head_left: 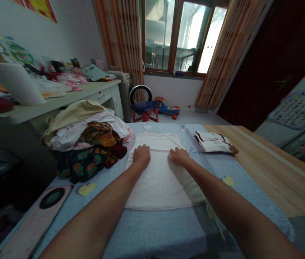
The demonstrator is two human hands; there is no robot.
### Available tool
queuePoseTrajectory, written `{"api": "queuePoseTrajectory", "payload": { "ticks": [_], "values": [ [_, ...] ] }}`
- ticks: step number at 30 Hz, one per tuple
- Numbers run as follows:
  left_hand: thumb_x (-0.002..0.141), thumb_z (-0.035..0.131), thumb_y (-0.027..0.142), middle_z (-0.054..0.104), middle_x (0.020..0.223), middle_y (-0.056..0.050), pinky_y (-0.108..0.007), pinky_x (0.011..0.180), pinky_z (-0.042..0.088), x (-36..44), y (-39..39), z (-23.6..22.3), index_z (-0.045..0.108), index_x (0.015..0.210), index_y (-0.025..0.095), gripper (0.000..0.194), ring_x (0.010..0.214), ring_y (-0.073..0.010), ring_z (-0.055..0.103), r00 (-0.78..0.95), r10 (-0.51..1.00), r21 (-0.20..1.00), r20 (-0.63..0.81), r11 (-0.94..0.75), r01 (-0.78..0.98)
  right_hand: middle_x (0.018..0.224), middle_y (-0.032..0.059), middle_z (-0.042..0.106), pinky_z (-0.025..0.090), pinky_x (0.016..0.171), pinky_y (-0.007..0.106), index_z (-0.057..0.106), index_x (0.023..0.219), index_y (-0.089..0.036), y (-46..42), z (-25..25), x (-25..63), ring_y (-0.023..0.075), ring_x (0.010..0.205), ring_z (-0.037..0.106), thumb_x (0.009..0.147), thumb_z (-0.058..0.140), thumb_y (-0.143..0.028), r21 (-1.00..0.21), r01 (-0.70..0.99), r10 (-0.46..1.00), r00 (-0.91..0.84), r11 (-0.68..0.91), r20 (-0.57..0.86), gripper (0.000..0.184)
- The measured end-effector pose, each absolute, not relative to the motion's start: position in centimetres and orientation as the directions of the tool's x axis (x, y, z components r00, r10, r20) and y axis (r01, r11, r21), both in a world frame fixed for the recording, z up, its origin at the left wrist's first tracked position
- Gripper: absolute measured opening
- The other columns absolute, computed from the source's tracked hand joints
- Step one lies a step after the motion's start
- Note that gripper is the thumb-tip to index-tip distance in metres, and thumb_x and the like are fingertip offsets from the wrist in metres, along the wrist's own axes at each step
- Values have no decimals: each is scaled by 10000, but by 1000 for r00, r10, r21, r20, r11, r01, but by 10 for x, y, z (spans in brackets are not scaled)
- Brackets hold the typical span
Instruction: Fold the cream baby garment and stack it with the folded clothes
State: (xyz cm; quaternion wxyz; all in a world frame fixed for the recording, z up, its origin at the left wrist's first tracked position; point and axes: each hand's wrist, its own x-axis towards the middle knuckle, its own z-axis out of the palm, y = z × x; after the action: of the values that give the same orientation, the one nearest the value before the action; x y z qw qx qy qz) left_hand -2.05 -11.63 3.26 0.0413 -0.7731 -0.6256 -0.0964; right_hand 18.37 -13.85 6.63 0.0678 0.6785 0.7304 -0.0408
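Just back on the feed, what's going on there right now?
A person has both bare hands, the left hand and the right hand, pressed flat on a white garment spread out on a blue padded cover. To the garment's left sits a heap of mixed clothes; to its right lies a folded white piece with brown trim.

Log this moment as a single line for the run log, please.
left hand: flat on white cloth | right hand: flat on white cloth | beside: heaped clothes, folded clothes
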Motion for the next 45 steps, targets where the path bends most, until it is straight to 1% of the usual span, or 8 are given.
{"api": "queuePoseTrajectory", "payload": {
  "ticks": [3, 6, 12, 18, 22, 27, 38, 45],
  "values": [
    [938, 382, 199, 581, 1138, -128, -399, 898, 407, -23, -118, 26, 606, 1104, 171, 280, 1093, -271, 499, 189, 949, 76, 251, -214, 974, 1250, 156, 633, 448, 907, 456, 666, 1184, -234, -115, 76, 186, 311, 1127, 613, 891, 505, -325, 24, 999, 979, -31, 37, -202, 346],
    [933, 387, 187, 582, 1112, -121, -398, 898, 412, -25, -119, 21, 608, 1079, 176, 265, 1072, -267, 497, 185, 939, 108, 289, -224, 969, 1200, 173, 665, 470, 867, 442, 698, 1133, -192, -97, 74, 185, 316, 1089, 639, 837, 557, -229, 18, 997, 976, 71, -69, -205, 330],
    [914, 424, 181, 587, 1098, -108, -385, 887, 412, -26, -117, 18, 599, 1068, 177, 233, 1048, -261, 497, 205, 930, 114, 306, -250, 962, 1202, 222, 634, 461, 847, 394, 673, 1180, -116, -103, 52, 180, 304, 1110, 604, 913, 404, -198, -23, 963, 963, 268, -268, 0, 388],
    [902, 444, 181, 593, 1092, -100, -382, 882, 408, -26, -117, 14, 592, 1063, 178, 219, 1046, -258, 498, 217, 917, 95, 334, -262, 961, 1135, 193, 626, 405, 876, 385, 688, 1085, -128, -114, 31, 177, 290, 1089, 551, 928, 439, -267, -89, 952, 922, 307, -294, 236, 326],
    [900, 445, 176, 599, 1089, -95, -383, 879, 410, -27, -116, 13, 592, 1059, 182, 216, 1039, -257, 506, 229, 910, 99, 345, -278, 956, 1093, 140, 629, 391, 867, 337, 682, 1021, -169, -111, 27, 177, 252, 1049, 537, 911, 480, -246, -121, 976, 936, 211, -183, 283, 242],
    [883, 465, 155, 610, 1096, -83, -372, 926, 403, -28, -116, 14, 596, 1075, 192, 235, 1062, -245, 510, 276, 900, 126, 338, -334, 934, 1051, 89, 620, 373, 860, 271, 673, 1001, -194, -110, 25, 173, 197, 996, 539, 909, 476, -215, -171, 985, 966, 21, 24, 256, 218],
    [865, 463, 144, 616, 1151, -72, -366, 992, 389, -28, -117, 15, 595, 1128, 222, 305, 1121, -230, 514, 320, 905, 180, 281, -378, 908, 1240, 132, 576, 331, 996, 332, 600, 1195, -171, -108, 20, 180, 250, 1152, 499, 909, 492, -367, -147, 987, 979, 92, -66, 182, 364],
    [905, 461, 294, 525, 1381, -89, -429, 1131, 267, -26, -113, 7, 541, 1285, 218, 396, 1317, -266, 401, 274, 912, 131, 305, -325, 937, 1491, 152, 400, 195, 1126, 382, 473, 1382, -153, -103, 14, 184, 265, 1395, 295, 932, 429, -471, -108, 992, 993, 68, -58, 99, 552]
  ]
}}
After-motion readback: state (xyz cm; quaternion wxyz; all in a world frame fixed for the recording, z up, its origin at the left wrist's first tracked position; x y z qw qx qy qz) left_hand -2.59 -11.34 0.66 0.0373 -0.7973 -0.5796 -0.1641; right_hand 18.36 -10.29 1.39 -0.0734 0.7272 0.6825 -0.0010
